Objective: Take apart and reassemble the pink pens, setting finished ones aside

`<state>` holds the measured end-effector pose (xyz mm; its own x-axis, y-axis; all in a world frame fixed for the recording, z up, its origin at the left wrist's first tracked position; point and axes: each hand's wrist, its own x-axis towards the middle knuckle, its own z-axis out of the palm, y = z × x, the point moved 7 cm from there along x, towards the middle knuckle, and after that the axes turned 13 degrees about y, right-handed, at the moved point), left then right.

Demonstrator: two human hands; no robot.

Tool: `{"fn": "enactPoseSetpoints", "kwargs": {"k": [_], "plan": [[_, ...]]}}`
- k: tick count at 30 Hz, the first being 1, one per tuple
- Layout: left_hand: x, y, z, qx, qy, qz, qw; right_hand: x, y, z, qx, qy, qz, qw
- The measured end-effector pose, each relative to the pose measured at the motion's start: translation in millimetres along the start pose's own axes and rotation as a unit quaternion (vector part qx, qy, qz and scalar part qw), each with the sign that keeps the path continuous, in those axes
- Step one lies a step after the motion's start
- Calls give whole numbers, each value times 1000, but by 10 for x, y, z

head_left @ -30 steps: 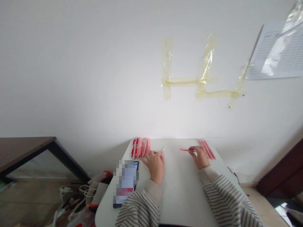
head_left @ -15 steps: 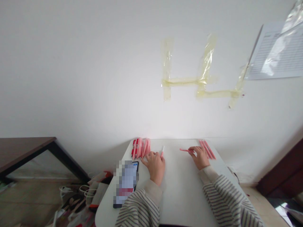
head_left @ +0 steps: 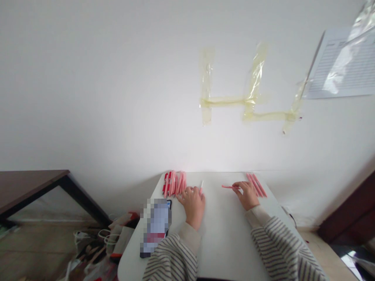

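Observation:
My left hand (head_left: pixel 193 205) is palm down near the table's left side, fingers curled. A pink pen part with a white end (head_left: pixel 201 187) sticks out past its thumb and index finger, which look closed on it; the rest is hidden by the hand. My right hand (head_left: pixel 247 194) pinches a slim pink pen (head_left: pixel 227 186) between thumb and fingertips, its free end pointing left. Just left of my left hand lies a row of pink and red pens (head_left: pixel 173 184). Several pink pens (head_left: pixel 258 185) lie side by side beyond my right hand.
The white table (head_left: pixel 225 242) meets the wall at its far edge. A phone (head_left: pixel 156 226) with a blurred screen lies by the left edge. A dark desk (head_left: pixel 32 181) stands at left, with bags and clutter (head_left: pixel 96 249) on the floor.
Both hands have barely moved. The left fingers have shifted slightly, and the pen in my right hand has turned a little nearer to level.

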<state>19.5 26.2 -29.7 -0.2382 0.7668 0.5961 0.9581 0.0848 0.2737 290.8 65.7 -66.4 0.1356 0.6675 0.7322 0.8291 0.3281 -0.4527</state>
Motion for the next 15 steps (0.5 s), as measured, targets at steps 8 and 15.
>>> {"fn": "enactPoseSetpoints", "kwargs": {"k": [8, 15], "plan": [[-64, 188, 82, -144, -27, 67, 987, -48, -82, 145, 19, -93, -14, 995], [-164, 295, 135, -176, -66, 93, 978, -119, -279, 176, 29, -141, -31, 989]]}}
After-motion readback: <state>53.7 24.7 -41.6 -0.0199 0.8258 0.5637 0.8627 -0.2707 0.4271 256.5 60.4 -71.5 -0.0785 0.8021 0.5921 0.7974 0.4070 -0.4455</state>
